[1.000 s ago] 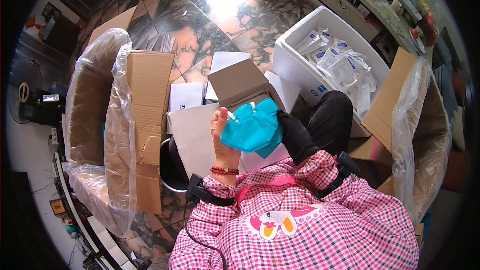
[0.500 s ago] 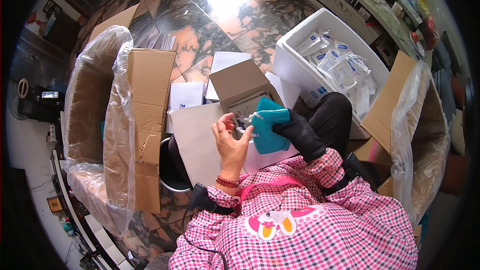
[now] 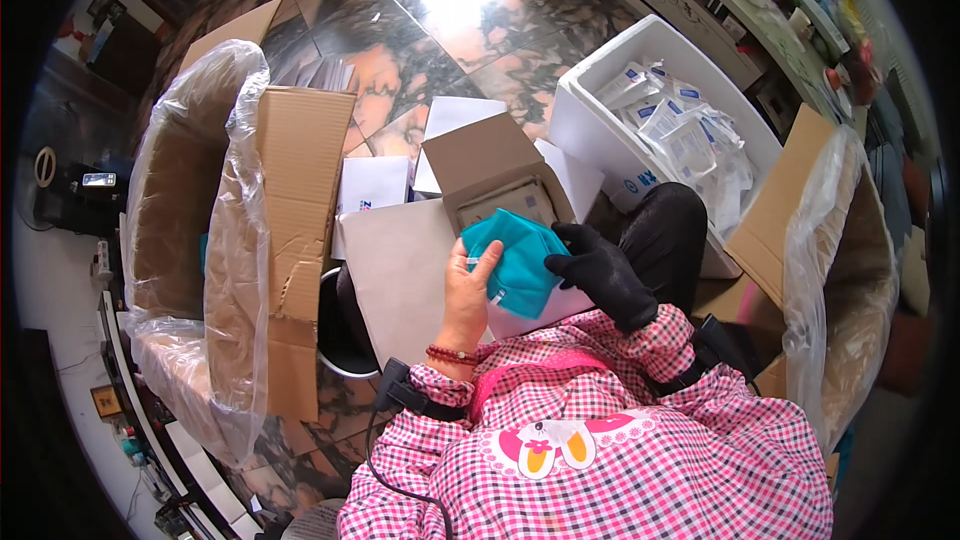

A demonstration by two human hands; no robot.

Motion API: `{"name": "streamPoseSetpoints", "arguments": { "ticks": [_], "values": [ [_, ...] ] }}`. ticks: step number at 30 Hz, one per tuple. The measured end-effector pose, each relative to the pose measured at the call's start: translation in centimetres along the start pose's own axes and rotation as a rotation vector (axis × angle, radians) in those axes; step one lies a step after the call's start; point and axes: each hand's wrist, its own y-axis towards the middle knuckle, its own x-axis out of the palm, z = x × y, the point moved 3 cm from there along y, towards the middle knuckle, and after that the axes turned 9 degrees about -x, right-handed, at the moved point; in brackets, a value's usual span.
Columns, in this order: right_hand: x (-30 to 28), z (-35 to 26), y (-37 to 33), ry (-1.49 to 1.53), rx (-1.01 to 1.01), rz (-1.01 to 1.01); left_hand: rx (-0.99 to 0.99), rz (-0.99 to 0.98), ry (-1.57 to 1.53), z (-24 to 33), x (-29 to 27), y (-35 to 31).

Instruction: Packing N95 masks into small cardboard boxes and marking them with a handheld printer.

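Clamps the bare left grip [image 3: 466, 292] on a teal folded face mask [image 3: 522, 275], thumb pressed across its front, just beyond the pink checked smock [image 3: 640, 490]. Brings the black-gloved right grip [image 3: 557, 249] to the mask's right edge, fingertips spread; cannot tell whether pinching that edge or only touching it. Holds the mask above the lap, just in front of an open carton [image 3: 485, 157].

Could lose the right edge by relying on those spread, gloved fingertips. Could snag or tug a white strap [image 3: 497, 297] by dragging the left thumb, or crease the mask by pressing too hard. Could drop it into the carton or lap by loosening the left hold.

Compared with half a second earlier, has the left grip on the mask instead of apart from it, and shows the mask broader and farther left.

Farther out, shows pale packets [image 3: 515, 204] inside the carton, a white box [image 3: 375, 183] to its left, and a foam box [image 3: 590, 105] of wrapped packets [image 3: 690, 135] to its right. Beyond, only patterned floor tiles [image 3: 430, 70].
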Motion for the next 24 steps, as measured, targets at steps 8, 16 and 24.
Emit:
{"name": "streamPoseSetpoints", "arguments": {
  "ticks": [8,16,24],
  "values": [
    [-1.0,0.7,0.1,0.207,0.001,0.039,-0.055,-0.127,0.087,0.7,-0.5,-0.1],
    [-0.7,-0.3,-0.3,0.196,-0.268,0.069,-0.138,-0.187,0.127,-0.3,0.3,-0.3],
    [-0.3,1.1,-0.3,-0.09,-0.286,-0.042,-0.041,-0.019,-0.116,-0.6,0.0,0.2]
  ]
}}
